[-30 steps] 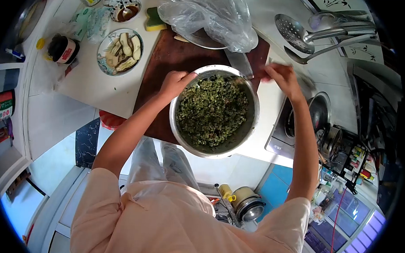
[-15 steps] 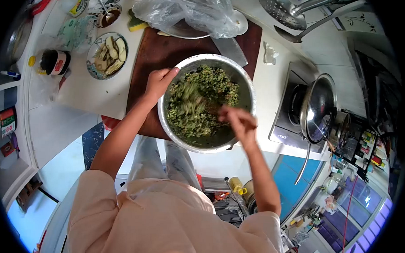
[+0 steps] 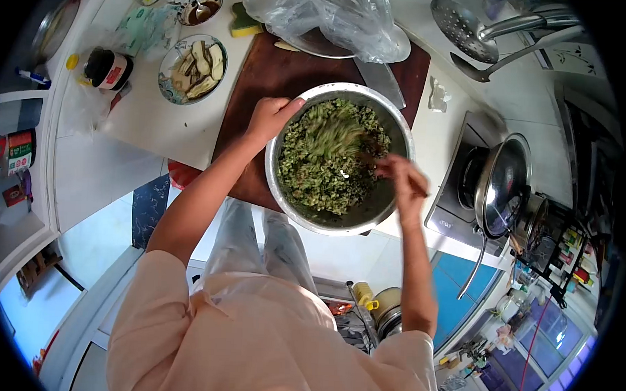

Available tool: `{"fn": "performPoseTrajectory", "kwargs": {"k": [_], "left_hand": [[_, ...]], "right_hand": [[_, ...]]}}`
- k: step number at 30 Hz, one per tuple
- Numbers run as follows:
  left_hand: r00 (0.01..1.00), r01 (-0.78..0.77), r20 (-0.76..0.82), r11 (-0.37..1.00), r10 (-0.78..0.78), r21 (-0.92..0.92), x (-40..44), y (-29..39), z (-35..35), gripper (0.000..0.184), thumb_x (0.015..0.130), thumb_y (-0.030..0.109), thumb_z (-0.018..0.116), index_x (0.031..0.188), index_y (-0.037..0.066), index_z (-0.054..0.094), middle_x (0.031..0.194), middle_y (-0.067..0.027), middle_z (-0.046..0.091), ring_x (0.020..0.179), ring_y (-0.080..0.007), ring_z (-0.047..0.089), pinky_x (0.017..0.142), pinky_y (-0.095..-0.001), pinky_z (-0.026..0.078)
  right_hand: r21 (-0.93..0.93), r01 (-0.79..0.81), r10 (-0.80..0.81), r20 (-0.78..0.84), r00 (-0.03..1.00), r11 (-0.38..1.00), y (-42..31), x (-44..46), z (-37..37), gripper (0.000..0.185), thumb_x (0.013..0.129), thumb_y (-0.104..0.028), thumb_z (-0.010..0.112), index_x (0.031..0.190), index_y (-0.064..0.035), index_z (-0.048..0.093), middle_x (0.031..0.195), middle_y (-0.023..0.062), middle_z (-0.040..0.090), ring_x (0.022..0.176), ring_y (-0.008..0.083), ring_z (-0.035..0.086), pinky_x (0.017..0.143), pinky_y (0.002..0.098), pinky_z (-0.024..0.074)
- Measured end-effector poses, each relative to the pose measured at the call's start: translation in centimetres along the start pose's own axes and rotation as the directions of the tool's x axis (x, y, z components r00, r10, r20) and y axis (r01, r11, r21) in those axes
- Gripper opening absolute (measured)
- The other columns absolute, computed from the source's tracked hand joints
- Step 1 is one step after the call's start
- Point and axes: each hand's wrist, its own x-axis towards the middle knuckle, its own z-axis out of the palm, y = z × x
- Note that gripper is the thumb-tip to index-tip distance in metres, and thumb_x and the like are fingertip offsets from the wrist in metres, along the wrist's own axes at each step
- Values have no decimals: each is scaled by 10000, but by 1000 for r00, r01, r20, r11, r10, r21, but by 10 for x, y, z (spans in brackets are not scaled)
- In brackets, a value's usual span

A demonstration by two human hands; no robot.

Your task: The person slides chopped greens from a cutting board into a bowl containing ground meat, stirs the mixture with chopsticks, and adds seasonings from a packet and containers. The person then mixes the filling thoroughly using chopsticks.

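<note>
A round metal bowl (image 3: pixel 329 228) holds a green chopped filling (image 3: pixel 327 172), smeared by motion in its upper part. My left hand (image 3: pixel 271 118) grips the bowl's upper left rim, thumb over the edge. Over the right side of the bowl, my right hand (image 3: pixel 406 179) is closed, its fingers blurred. Something dark and thin seems to run from it into the filling, but I cannot make out what it is. Under the bowl lies a dark red-brown cutting board (image 3: pixel 251 90).
A cleaver blade (image 3: pixel 380 81) lies on the board behind the bowl, beside a clear plastic bag (image 3: pixel 326 20). Left stands a plate of sliced eggplant (image 3: pixel 170 87). A lidded wok (image 3: pixel 504 185) sits on the stove at right. A skimmer (image 3: pixel 463 28) lies at the upper right.
My right hand has moved within the bowl's right side, and the blurred filling has shifted toward the top. The whole view has shifted slightly; my left hand keeps its hold on the rim.
</note>
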Motion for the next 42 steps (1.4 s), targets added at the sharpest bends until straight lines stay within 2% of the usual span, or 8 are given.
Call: {"fn": "performPoseTrajectory", "kwargs": {"k": [4,9,12,18,23,32,36,42], "left_hand": [[999,8,-47,1000,-7,10,-1,-4,6,360,906,305,640,797,-35,679,566,26,529,566,-18,441,509,-245,397],[996,31,-76,998,-35,-54,-5,5,7,370,904,315,643,775,-29,681,562,17,537,568,-15,448,509,-246,397],[996,3,-90,999,-8,-50,-4,6,6,410,897,334,646,714,-33,638,537,-4,470,539,-33,408,485,-271,370],[989,-22,-150,992,3,-125,-7,1,12,523,875,384,656,595,-40,533,494,-35,301,493,-73,313,442,-327,308],[986,-56,-162,996,44,-73,-4,5,14,527,872,388,656,605,-46,523,499,-91,321,495,-87,306,448,-344,320],[988,-84,-128,996,82,-9,-5,6,8,482,883,363,645,624,-35,567,505,-80,382,482,-100,341,455,-326,334],[985,-85,-155,995,77,-45,-3,8,13,490,868,389,646,619,-29,583,491,-145,395,452,-130,341,452,-352,337],[987,-100,-130,994,95,-40,-3,10,9,493,879,378,637,619,-35,562,476,-106,401,468,-110,334,461,-344,341]], "right_hand": [[-270,-90,66,-95,993,959,7,-51,-76,212,951,-92,540,1034,65,658,912,137,691,792,184,677,771,303,561],[115,-274,258,136,956,955,-16,-91,7,208,957,-93,536,1014,62,663,951,168,679,822,222,682,751,326,572],[126,-32,16,130,991,991,-12,-26,39,219,964,-111,532,996,55,672,940,127,685,762,170,662,741,292,542],[-290,-125,90,-130,987,949,3,-71,-58,219,960,-105,530,977,63,668,920,156,689,794,216,679,771,309,552],[233,-286,284,46,958,930,-2,-90,28,159,921,-13,564,1022,63,660,948,172,680,803,230,685,740,312,573],[-202,-103,36,-313,949,974,6,-81,-25,231,969,-110,512,1014,69,651,953,154,685,818,226,682,788,309,555],[38,-233,235,-273,933,972,-15,-144,21,200,954,-73,532,947,69,672,876,126,693,774,189,674,742,289,549],[194,101,-71,-154,986,976,-5,-34,71,197,945,-74,548,1017,80,649,965,147,683,809,193,671,751,295,559]]}}
